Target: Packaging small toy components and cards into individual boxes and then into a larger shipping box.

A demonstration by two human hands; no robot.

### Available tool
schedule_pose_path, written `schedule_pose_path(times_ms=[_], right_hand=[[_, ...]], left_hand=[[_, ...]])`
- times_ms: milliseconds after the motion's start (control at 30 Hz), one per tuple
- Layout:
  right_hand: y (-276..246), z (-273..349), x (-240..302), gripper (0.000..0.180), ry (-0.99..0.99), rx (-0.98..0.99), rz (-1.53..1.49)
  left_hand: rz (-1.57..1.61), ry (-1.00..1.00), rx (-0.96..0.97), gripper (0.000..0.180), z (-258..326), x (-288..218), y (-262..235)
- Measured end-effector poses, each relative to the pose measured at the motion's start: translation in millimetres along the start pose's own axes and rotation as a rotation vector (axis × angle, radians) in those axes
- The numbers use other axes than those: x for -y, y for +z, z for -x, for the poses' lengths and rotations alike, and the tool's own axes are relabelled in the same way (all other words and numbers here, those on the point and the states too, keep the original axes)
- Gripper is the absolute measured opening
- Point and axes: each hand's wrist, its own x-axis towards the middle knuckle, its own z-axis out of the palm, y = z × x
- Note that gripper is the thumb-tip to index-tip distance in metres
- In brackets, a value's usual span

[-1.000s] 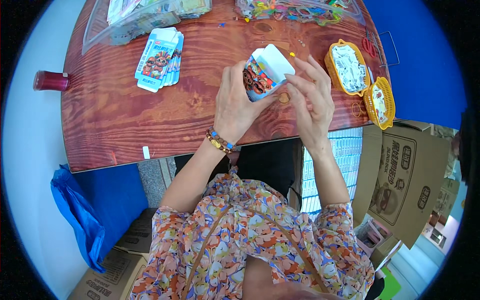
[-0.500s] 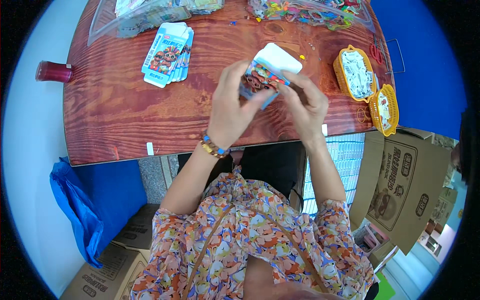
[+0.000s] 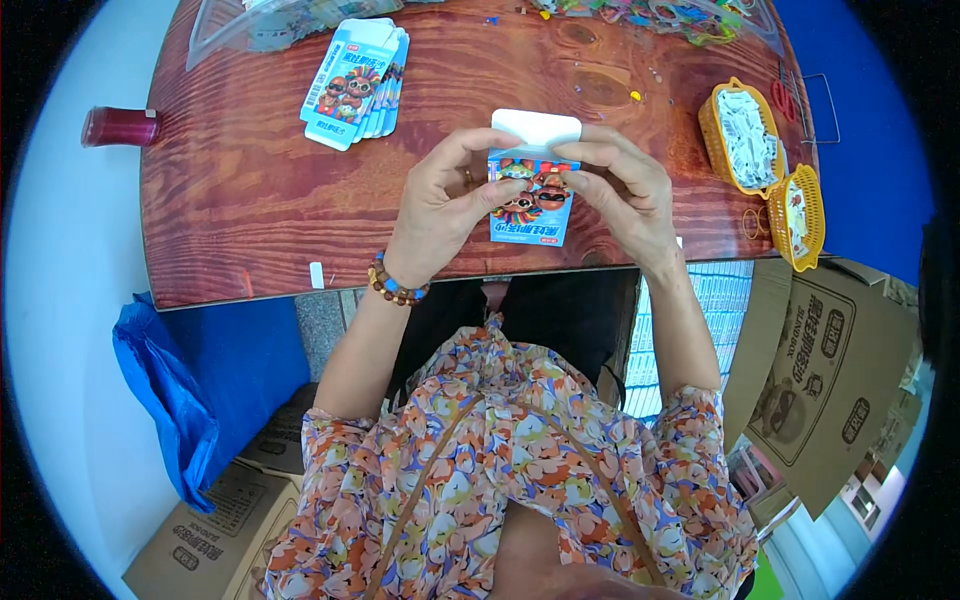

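Note:
A small blue card box (image 3: pixel 530 228) with cartoon figures printed upside down on its front is held over the table between both my hands. My left hand (image 3: pixel 445 200) grips its left side, thumb on the printed face. At the right edge my right hand (image 3: pixel 622 195) pinches it between thumb and fingers. A white flap (image 3: pixel 537 127) stands out at the box's far end. To the left, a fanned stack of similar flat blue boxes (image 3: pixel 355 85) lies on the wood.
Two yellow baskets hold small white packets (image 3: pixel 745 140) and little cards (image 3: pixel 797 218) at the right. Clear tubs (image 3: pixel 290 28) of bags and colourful trinkets (image 3: pixel 690 18) line the back. Red scissors (image 3: pixel 783 100) and a red jar (image 3: pixel 120 127) lie near the edges. A cardboard carton (image 3: pixel 810 360) stands lower right.
The box has turned from a slant to nearly straight, its printed face now plainly visible. My hands have spread to its two sides. The whole view has shifted slightly.

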Motion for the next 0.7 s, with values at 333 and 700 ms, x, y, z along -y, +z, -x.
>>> schedule_pose_path(times_ms=[333,700], right_hand=[[1.5,3.5,-2.3,0.021,-0.031,-0.072,-0.049],[2.3,9.5,16.0,0.017,0.123,-0.03,-0.242]], left_hand=[[-0.008,0.129,-0.084,0.037,14.7,6.4,16.0],[0.004,-0.051,-0.038,0.032,18.4,1.7,20.9]])
